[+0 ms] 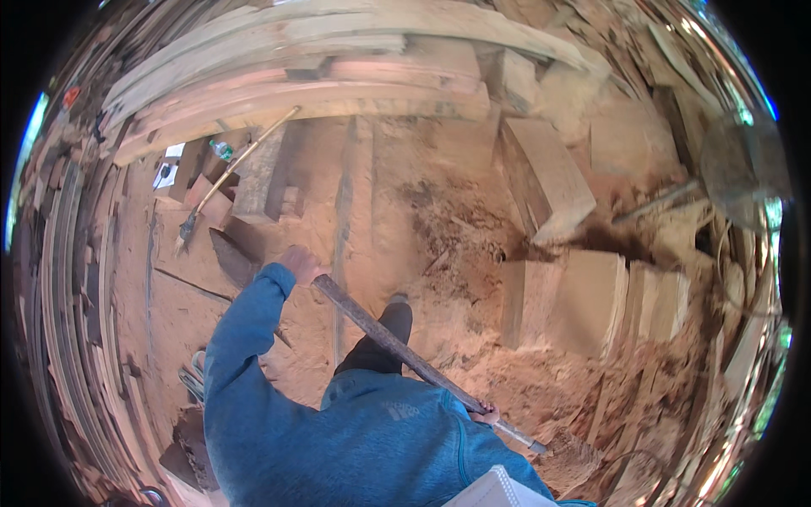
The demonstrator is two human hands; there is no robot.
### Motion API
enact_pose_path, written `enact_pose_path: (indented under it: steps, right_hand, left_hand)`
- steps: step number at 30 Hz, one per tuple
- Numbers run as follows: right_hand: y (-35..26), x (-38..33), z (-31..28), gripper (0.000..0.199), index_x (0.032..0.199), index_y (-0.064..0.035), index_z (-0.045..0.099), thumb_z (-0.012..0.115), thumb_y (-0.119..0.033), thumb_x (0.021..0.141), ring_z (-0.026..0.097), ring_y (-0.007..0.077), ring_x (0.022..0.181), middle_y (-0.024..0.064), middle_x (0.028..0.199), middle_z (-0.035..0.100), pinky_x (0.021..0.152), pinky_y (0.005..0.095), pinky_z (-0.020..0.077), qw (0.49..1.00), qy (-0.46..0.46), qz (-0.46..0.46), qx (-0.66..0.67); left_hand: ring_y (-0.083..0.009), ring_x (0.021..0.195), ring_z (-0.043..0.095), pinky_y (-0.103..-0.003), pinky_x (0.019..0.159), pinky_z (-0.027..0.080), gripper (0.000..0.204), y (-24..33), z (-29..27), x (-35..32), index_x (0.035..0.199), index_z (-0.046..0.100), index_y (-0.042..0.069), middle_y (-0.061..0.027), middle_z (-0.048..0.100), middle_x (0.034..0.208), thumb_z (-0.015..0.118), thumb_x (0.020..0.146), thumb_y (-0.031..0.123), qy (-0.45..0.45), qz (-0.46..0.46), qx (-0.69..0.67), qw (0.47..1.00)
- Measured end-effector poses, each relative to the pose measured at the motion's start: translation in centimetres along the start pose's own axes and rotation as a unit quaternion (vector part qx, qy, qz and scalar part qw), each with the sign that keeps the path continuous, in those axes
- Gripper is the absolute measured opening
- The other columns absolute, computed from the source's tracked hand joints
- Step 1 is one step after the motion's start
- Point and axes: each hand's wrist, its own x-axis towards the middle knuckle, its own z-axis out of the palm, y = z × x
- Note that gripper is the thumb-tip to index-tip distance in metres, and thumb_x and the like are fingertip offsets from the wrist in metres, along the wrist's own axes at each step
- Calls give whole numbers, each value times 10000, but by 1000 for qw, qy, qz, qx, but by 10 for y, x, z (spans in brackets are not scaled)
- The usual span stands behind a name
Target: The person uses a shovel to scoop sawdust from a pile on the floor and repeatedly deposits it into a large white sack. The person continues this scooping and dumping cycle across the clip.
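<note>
We found one long pole (384,338), slanting before the blue jacket (338,435): left hand (299,264) clamped on its upper end, right hand (486,413) clamped lower down. We judged it stiff, fairly heavy, best held wide. The jacket hid most of the right hand; what the pole's lower end carried, we could not tell.

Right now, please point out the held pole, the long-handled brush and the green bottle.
Held pole (405,349), head view: middle of its shaft.
Long-handled brush (244,162), head view: its handle.
Green bottle (222,150), head view: its body.
</note>
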Motion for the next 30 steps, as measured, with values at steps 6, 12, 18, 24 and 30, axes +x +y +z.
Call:
enact_pose_path:
  steps: [6, 12, 18, 24, 30]
  right_hand:
    - [69, -53, 129, 221, 592, -173, 358, 471, -175, 782, 416, 169, 504, -16, 513, 353, 587, 368, 454, 996, -80, 11, -23]
    - [121, -71, 251, 205, 600, -175, 364, 477, -184, 771, 406, 162, 489, -19, 516, 360, 563, 355, 432, 992, -103, 60, -48]
    - [172, -73, 371, 210, 600, -177, 355, 452, -198, 785, 415, 170, 490, -14, 522, 371, 573, 353, 433, 984, -131, 64, -106]
    - [248, -65, 490, 233, 594, -169, 354, 468, -193, 796, 434, 186, 510, 3, 523, 391, 611, 384, 436, 955, -227, 4, -189]
    - [325, -74, 593, 245, 588, -164, 359, 468, -181, 807, 430, 172, 507, -5, 525, 392, 595, 362, 435, 949, -228, 74, -205]
  left_hand:
    - [-262, 667, 653, -408, 560, 506, 143, -119, -61, -10, 887, 666, 254, -44, 634, 688, 621, 754, 224, 60, -31, 23, 997]
    - [-258, 678, 658, -405, 578, 508, 123, -203, -106, -14, 867, 654, 247, -41, 646, 680, 621, 754, 212, 68, -82, 8, 994]
    - [-273, 698, 659, -425, 606, 503, 144, -266, -143, 0, 872, 643, 250, -44, 650, 696, 634, 738, 196, 36, -133, -19, 990]
    - [-292, 694, 654, -445, 602, 488, 152, -353, -128, 34, 868, 628, 229, -60, 653, 702, 650, 720, 199, 32, -160, -28, 986]
    - [-282, 674, 651, -435, 578, 486, 119, -428, -119, 36, 821, 631, 241, -56, 640, 687, 645, 705, 215, 22, -194, -45, 980]
